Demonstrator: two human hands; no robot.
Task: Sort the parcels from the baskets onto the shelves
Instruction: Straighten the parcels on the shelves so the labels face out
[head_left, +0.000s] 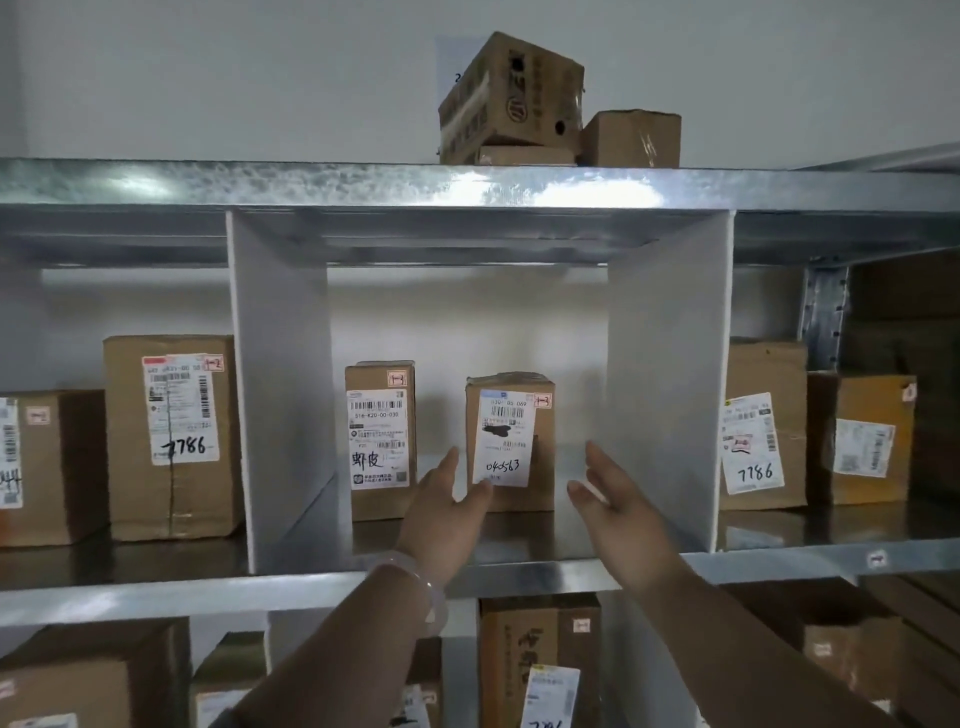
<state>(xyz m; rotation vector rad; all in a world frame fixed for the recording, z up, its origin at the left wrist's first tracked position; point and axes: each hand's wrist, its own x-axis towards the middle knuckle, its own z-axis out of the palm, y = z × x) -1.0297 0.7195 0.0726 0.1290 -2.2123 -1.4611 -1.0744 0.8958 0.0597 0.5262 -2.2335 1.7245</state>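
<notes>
Two bare hands were extended into the middle bay of a galvanised steel shelf (208, 592). There a small brown cardboard parcel with a white handwritten label (511, 431) stood upright toward the rear edge, near a taller brown labelled carton (382, 441). The left hand (441, 512) had its fingers straight and its thumb spread wide, lying over the label's lower left corner. The right hand (618, 509), fingers straight and close together, hovered just beside the parcel without touching it.

A plain pale wall (208, 78) rises high above the fingers (448, 464) and shows again straight behind them, at the back of the bay. The galvanised metal shelf unit (156, 187) has a board above the fingers that catches a bright glare (587, 195), and white divider panels (280, 389) stand upright to either side of them. Far to their right is a perforated steel upright (823, 317).
</notes>
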